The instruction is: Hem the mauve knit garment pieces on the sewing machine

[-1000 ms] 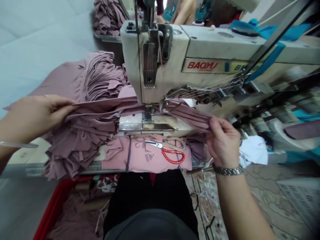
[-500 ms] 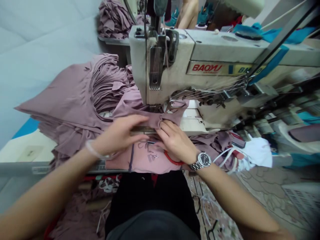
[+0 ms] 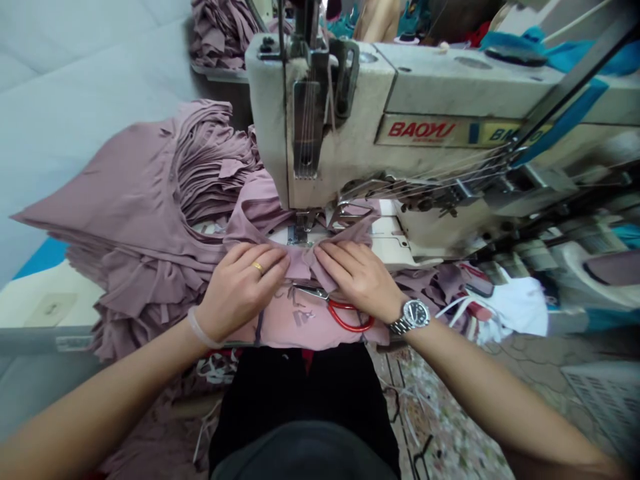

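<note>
A mauve fabric piece (image 3: pixel 300 261) is stretched between my two hands, just in front of the needle area of the sewing machine (image 3: pixel 320 153). My left hand (image 3: pixel 245 287), with a ring and a pale wristband, has its fingers closed on the fabric's left part. The right part is gripped by my right hand (image 3: pixel 363 277), which wears a metal watch; its fingertips are bent over the cloth. Below the fabric, red-handled scissors (image 3: pixel 350 327) lie on a pink printed cloth (image 3: pixel 285 320), close to my right hand. Both thumbs are largely hidden.
A thick stack of mauve fabric pieces (image 3: pixel 135 180) lies to the left on the machine table (image 3: pixel 45 300). More mauve cloth (image 3: pixel 225 33) is piled behind. At right are a white cloth (image 3: pixel 520 307) and crumpled mauve scraps (image 3: pixel 430 283). Threads run along the machine's front.
My left hand has gone from open fingers to closed on the fabric. The fabric edge has come toward me, away from the needle area, and the scissors now show more fully.
</note>
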`<action>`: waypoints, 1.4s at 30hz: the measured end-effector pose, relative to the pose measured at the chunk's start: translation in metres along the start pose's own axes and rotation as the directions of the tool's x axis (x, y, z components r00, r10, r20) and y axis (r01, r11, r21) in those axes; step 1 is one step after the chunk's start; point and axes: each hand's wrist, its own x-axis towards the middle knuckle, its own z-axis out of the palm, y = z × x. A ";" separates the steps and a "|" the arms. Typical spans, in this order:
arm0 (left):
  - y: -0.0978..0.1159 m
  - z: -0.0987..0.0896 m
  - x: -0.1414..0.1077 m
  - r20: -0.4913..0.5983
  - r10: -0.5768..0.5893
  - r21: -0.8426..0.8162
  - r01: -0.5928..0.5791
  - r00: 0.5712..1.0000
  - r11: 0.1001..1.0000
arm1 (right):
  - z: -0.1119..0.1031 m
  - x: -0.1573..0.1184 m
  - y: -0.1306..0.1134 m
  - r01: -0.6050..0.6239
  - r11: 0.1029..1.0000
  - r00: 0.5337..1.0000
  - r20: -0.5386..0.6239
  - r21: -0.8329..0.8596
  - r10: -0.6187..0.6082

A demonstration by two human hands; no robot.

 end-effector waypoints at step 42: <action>0.025 0.006 0.008 0.108 -0.224 0.018 0.223 0.969 0.975 | 0.004 0.020 -0.043 -0.281 0.956 0.949 0.122 -0.088 0.290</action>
